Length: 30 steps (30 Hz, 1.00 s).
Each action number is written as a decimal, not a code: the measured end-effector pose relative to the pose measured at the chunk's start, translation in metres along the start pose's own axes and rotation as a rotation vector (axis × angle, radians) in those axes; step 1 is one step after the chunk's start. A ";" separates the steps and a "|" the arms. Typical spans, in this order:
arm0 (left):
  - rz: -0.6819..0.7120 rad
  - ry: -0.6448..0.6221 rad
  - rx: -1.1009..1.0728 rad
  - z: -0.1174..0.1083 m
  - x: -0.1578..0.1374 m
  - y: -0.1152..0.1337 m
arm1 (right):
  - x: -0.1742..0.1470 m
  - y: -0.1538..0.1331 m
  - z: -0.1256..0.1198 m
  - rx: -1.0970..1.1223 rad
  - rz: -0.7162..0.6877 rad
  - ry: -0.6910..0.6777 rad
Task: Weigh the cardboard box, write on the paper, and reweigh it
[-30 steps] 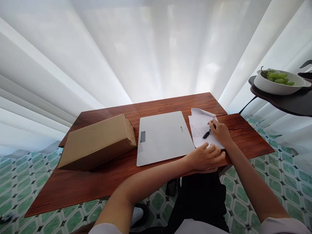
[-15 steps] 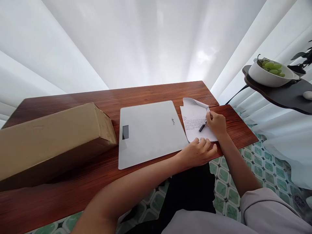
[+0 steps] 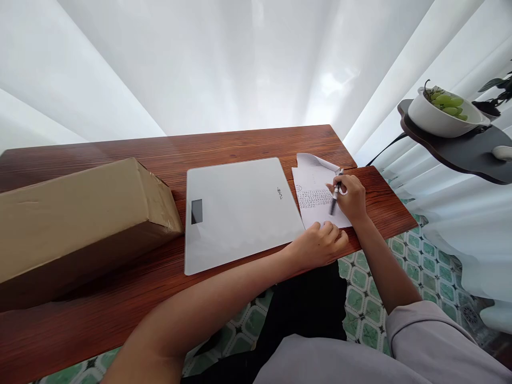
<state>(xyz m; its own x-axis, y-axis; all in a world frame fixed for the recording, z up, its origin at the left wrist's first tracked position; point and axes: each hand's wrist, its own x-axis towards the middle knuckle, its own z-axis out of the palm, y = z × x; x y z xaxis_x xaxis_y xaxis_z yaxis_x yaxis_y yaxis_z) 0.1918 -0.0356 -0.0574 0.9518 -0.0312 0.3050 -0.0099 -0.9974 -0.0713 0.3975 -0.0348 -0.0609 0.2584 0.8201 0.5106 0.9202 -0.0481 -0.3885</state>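
A black-and-silver pen (image 3: 334,201) is held between the fingers of my right hand (image 3: 352,196), one end pointing down over the paper. Under it lie sheets of white paper (image 3: 312,181) with rows of small handwritten or printed characters and a curled top corner. My left hand (image 3: 322,242) rests at the paper's lower edge, palm down, fingers loosely bent and a little apart, holding nothing. Left of the paper, a flat white scale (image 3: 240,213) with a small dark display lies on the wooden table (image 3: 224,144), its near right corner close to my left hand.
A long cardboard box (image 3: 80,218) occupies the table's left side. At the right, a dark wavy-edged shelf (image 3: 476,152) carries a white bowl (image 3: 444,120) of green grapes (image 3: 450,104). White curtains (image 3: 200,64) hang behind. Green tiled floor (image 3: 368,293) shows below.
The pen now stands more upright in my right hand, with both ends showing beyond the fingers. My left hand stays by the paper's lower edge. The view has shifted slightly.
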 end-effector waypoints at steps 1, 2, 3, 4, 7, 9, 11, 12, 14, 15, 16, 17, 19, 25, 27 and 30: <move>-0.003 0.006 -0.002 0.000 0.000 0.000 | -0.002 -0.003 -0.001 0.068 0.043 -0.027; -0.005 0.011 -0.004 0.000 0.000 0.000 | -0.004 -0.005 -0.003 0.142 0.082 -0.054; -0.005 0.013 -0.005 0.000 0.000 0.000 | -0.006 -0.007 -0.003 0.206 0.112 -0.080; -0.003 0.012 -0.006 0.000 0.000 0.000 | -0.008 -0.009 -0.004 0.270 0.135 -0.109; -0.004 0.025 -0.002 0.001 0.000 0.000 | -0.010 -0.013 -0.005 0.507 0.183 -0.245; -0.010 0.057 0.007 0.002 0.000 0.000 | -0.009 -0.015 -0.005 0.639 0.204 -0.323; -0.013 0.083 0.025 0.003 0.000 0.001 | -0.009 -0.018 -0.006 0.650 0.203 -0.330; -0.011 0.092 0.039 0.004 0.000 0.002 | -0.009 -0.019 -0.007 0.626 0.199 -0.319; -0.006 0.103 0.068 0.005 0.000 0.003 | -0.009 -0.022 -0.007 0.576 0.190 -0.313; -0.004 0.105 0.080 0.005 0.000 0.003 | -0.010 -0.024 -0.007 0.551 0.184 -0.323; -0.003 0.105 0.088 0.005 0.000 0.003 | -0.010 -0.026 -0.007 0.520 0.179 -0.335; -0.003 0.102 0.092 0.005 0.000 0.004 | -0.010 -0.027 -0.006 0.491 0.174 -0.347; -0.003 0.094 0.095 0.004 -0.001 0.004 | -0.010 -0.029 -0.004 0.454 0.171 -0.360; 0.004 0.065 0.091 0.003 -0.001 0.003 | -0.010 -0.029 0.000 0.429 0.162 -0.374; 0.005 0.031 0.085 0.003 -0.001 0.004 | -0.010 -0.028 0.001 0.421 0.161 -0.377; 0.000 0.005 0.074 0.002 0.000 0.004 | -0.011 -0.027 0.002 0.409 0.164 -0.383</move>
<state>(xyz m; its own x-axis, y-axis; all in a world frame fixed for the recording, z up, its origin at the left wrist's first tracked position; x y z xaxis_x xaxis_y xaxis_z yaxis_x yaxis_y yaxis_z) 0.1921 -0.0396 -0.0597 0.9503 -0.0322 0.3097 0.0126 -0.9899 -0.1415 0.3694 -0.0414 -0.0572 0.1933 0.9719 0.1346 0.6688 -0.0302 -0.7428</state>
